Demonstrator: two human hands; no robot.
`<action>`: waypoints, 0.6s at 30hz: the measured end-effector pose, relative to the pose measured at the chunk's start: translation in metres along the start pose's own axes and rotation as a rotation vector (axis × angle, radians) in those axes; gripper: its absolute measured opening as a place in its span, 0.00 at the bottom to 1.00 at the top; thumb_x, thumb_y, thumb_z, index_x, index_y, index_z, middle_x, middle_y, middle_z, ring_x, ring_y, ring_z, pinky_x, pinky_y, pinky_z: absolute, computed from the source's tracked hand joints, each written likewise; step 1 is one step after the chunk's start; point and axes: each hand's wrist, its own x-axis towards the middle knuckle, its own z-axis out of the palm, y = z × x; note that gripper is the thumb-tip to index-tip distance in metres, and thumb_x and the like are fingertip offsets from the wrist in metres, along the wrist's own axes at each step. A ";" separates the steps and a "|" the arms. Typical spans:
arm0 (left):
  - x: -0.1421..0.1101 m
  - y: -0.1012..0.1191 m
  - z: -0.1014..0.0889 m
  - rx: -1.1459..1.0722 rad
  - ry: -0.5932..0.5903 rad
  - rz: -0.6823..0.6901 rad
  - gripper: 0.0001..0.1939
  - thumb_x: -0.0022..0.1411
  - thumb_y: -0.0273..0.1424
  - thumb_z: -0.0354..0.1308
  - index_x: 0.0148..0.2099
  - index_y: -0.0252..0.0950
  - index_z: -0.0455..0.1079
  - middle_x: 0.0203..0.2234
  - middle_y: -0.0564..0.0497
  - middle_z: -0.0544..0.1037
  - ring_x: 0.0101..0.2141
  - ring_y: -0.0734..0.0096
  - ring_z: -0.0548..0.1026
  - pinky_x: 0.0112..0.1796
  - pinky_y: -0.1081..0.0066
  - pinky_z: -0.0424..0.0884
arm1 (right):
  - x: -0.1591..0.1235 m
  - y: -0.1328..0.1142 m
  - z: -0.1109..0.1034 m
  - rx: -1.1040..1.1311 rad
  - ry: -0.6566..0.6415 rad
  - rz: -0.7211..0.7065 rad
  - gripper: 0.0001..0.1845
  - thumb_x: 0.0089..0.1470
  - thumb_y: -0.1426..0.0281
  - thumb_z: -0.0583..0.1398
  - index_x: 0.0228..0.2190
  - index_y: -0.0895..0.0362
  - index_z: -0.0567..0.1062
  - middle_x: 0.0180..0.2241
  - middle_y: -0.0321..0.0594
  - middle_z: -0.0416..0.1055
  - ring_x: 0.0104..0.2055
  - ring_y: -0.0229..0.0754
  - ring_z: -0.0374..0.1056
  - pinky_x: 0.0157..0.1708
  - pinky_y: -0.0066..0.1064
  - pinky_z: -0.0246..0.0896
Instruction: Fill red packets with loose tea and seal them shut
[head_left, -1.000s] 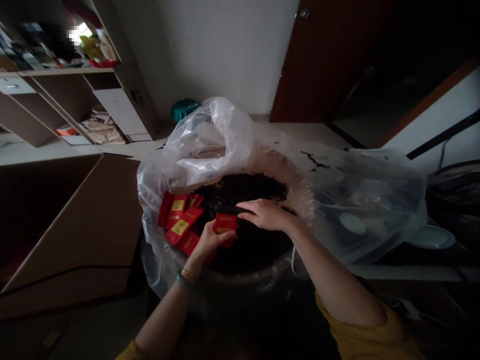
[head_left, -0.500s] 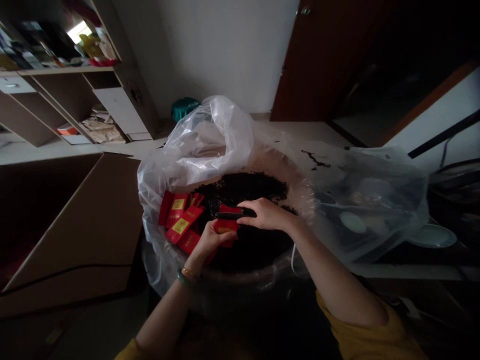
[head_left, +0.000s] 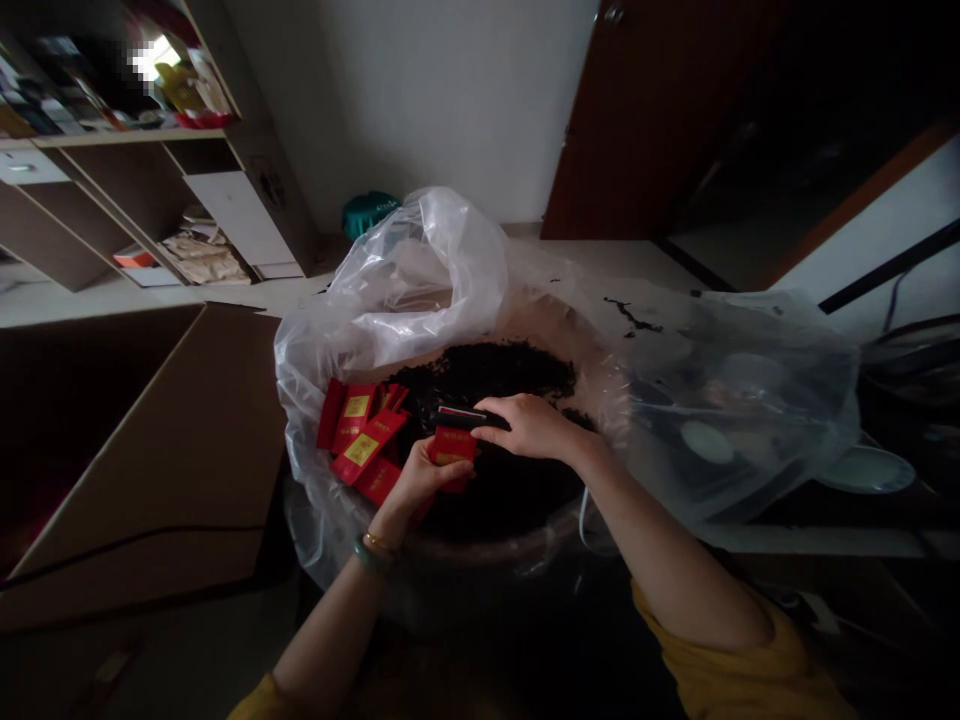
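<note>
Over a wide round container (head_left: 592,350) lined with clear plastic, my left hand (head_left: 416,478) pinches a small red packet (head_left: 454,446) with yellow print. My right hand (head_left: 529,428) grips a slim black clamp-like tool (head_left: 442,416), level along the packet's top edge. A thin red and pale strip shows along the tool; whether it belongs to the packet I cannot tell. Several more red packets (head_left: 367,442) lie piled at the container's left, beside my left hand. Dark loose bits like tea leaves (head_left: 502,370) fill much of the container beneath both hands.
Clear plastic sheeting (head_left: 450,250) bunches up behind the container. More plastic (head_left: 750,400) spreads at the right, near a pale dish (head_left: 862,470). At left stands an open cardboard box (head_left: 172,440). Shelves (head_left: 247,220) and a brown door (head_left: 645,120) are behind.
The black tool has moved up slightly, from across the packet to its top edge. The red part that stuck out above the tool no longer shows there.
</note>
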 end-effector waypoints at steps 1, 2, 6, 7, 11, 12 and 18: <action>0.000 0.000 0.000 0.002 -0.002 -0.003 0.23 0.37 0.38 0.73 0.35 0.30 0.75 0.21 0.50 0.78 0.22 0.72 0.75 0.27 0.73 0.71 | 0.000 0.000 0.000 0.005 -0.003 -0.002 0.19 0.57 0.60 0.57 0.48 0.54 0.74 0.41 0.43 0.78 0.41 0.47 0.74 0.39 0.32 0.64; 0.000 0.000 0.000 0.005 -0.003 -0.005 0.23 0.37 0.38 0.73 0.35 0.30 0.75 0.21 0.50 0.78 0.22 0.72 0.75 0.27 0.73 0.71 | 0.000 0.000 0.000 0.008 -0.004 -0.005 0.19 0.58 0.60 0.57 0.48 0.54 0.73 0.41 0.43 0.78 0.41 0.47 0.74 0.39 0.32 0.64; 0.000 -0.001 -0.001 0.026 -0.004 0.004 0.22 0.38 0.37 0.73 0.35 0.30 0.75 0.21 0.50 0.78 0.22 0.72 0.75 0.27 0.74 0.71 | 0.001 0.001 0.003 -0.005 0.025 0.005 0.21 0.58 0.59 0.57 0.50 0.54 0.72 0.44 0.45 0.77 0.44 0.49 0.73 0.42 0.35 0.65; 0.000 -0.002 -0.001 0.035 -0.008 0.007 0.22 0.38 0.37 0.73 0.35 0.30 0.75 0.21 0.50 0.78 0.22 0.73 0.75 0.27 0.74 0.71 | 0.001 0.002 0.003 -0.013 0.031 0.009 0.22 0.57 0.58 0.57 0.50 0.54 0.72 0.44 0.45 0.77 0.45 0.49 0.73 0.43 0.35 0.65; -0.001 -0.002 -0.001 0.057 -0.035 0.001 0.22 0.40 0.37 0.72 0.37 0.30 0.75 0.23 0.49 0.79 0.23 0.72 0.75 0.28 0.74 0.71 | 0.001 0.003 0.004 -0.036 0.016 -0.012 0.20 0.58 0.59 0.56 0.50 0.53 0.73 0.45 0.43 0.76 0.46 0.48 0.73 0.44 0.34 0.64; -0.001 -0.002 -0.001 0.059 -0.042 -0.002 0.22 0.40 0.37 0.72 0.38 0.30 0.76 0.24 0.49 0.79 0.24 0.72 0.75 0.29 0.73 0.71 | 0.001 0.004 0.004 -0.038 0.013 -0.025 0.19 0.59 0.60 0.56 0.49 0.53 0.73 0.45 0.43 0.76 0.46 0.47 0.72 0.44 0.34 0.64; -0.001 0.000 -0.001 0.044 0.064 0.066 0.25 0.42 0.42 0.70 0.41 0.32 0.75 0.32 0.48 0.80 0.29 0.68 0.76 0.32 0.72 0.72 | 0.001 0.003 0.002 -0.046 0.014 -0.047 0.18 0.59 0.61 0.56 0.47 0.53 0.74 0.44 0.42 0.77 0.43 0.48 0.73 0.41 0.33 0.64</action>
